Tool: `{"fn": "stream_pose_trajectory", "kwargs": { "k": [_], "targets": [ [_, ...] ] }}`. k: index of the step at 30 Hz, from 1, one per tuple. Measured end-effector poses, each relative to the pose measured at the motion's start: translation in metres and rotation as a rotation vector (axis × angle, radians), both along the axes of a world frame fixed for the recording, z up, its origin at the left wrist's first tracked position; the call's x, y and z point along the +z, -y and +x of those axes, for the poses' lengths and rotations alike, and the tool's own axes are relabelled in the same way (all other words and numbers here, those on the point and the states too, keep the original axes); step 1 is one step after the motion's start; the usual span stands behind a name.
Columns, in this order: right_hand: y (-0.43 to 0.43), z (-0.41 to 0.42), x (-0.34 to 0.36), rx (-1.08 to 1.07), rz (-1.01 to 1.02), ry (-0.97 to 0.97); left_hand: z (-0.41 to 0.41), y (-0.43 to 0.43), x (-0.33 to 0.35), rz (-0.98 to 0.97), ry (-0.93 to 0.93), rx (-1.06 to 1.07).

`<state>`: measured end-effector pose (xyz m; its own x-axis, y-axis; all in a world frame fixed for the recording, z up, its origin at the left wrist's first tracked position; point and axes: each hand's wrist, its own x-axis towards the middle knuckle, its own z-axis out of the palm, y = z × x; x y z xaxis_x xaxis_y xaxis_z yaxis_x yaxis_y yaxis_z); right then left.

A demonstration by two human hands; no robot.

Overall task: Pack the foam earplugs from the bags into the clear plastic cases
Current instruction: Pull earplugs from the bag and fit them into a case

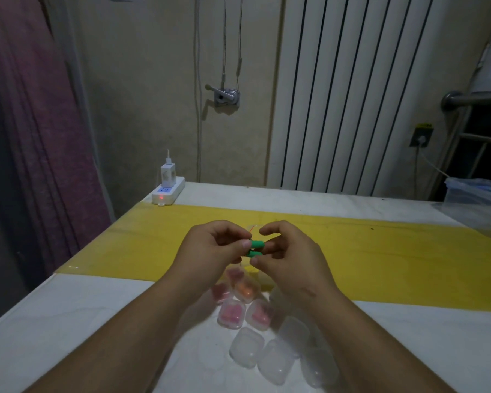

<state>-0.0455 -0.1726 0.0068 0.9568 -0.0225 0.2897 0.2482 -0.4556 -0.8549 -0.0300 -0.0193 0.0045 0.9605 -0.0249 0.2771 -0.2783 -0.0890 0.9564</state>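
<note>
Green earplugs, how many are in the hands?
2. Both are pinched between the left hand and the right hand: the upper green earplug and, just beneath it, the lower green earplug. Fingers may hide more.

- Dim room under a flat, yellowish-green cast.
- The crank (pixel 226 97) on the wall throws a soft shadow to its left.
- The cases (pixel 247 347) near the bottom edge look blurred and smeared.
- The radiator (pixel 352 95) slats and the curtain (pixel 40 137) lean at the edges.
</note>
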Motion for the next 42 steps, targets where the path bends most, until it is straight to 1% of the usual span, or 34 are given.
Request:
{"fn": "stream_pose_trajectory", "kwargs": {
  "k": [6,9,10,13,17,20,22,24,25,27,30,32,34,38,42],
  "targets": [
    [0.000,0.000,0.001,0.033,0.123,0.012,-0.001,0.000,0.001,-0.003,-0.026,-0.027],
    [0.004,0.003,0.002,-0.001,0.120,0.024,-0.002,0.001,0.002,0.012,-0.024,-0.014],
    [0.007,0.004,0.002,-0.022,0.106,0.038,-0.003,0.001,0.002,0.044,-0.012,0.004],
    [0.013,0.006,0.004,-0.076,0.078,0.055,-0.004,0.003,0.000,0.241,0.073,0.021],
    [0.019,0.009,0.005,-0.120,0.065,0.041,-0.014,0.012,-0.005,0.605,0.174,-0.156],
    [0.023,0.012,0.005,-0.150,0.081,0.042,-0.018,0.021,-0.008,0.875,0.339,-0.240],
    [0.025,0.013,0.005,-0.169,0.098,0.045,-0.021,0.026,-0.007,1.011,0.399,-0.271],
    [0.025,0.013,0.005,-0.174,0.100,0.048,-0.022,0.029,-0.009,1.091,0.407,-0.317],
    [0.025,0.013,0.005,-0.173,0.098,0.050,-0.022,0.029,-0.010,1.082,0.403,-0.339],
    [0.026,0.012,0.005,-0.174,0.106,0.055,-0.021,0.027,-0.008,0.950,0.353,-0.345],
    [0.027,0.012,0.006,-0.190,0.140,0.058,-0.019,0.018,-0.002,0.655,0.205,-0.275],
    [0.026,0.011,0.007,-0.189,0.177,0.055,-0.016,0.010,0.002,0.425,0.116,-0.256],
    [0.025,0.009,0.008,-0.159,0.201,0.040,-0.013,0.003,0.003,0.257,0.075,-0.206],
    [0.018,0.004,0.008,-0.043,0.222,-0.019,-0.007,-0.004,0.003,0.091,0.058,-0.133],
    [0.013,0.001,0.009,0.001,0.322,-0.109,-0.003,-0.007,0.004,0.049,0.085,-0.077]
  ]
}}
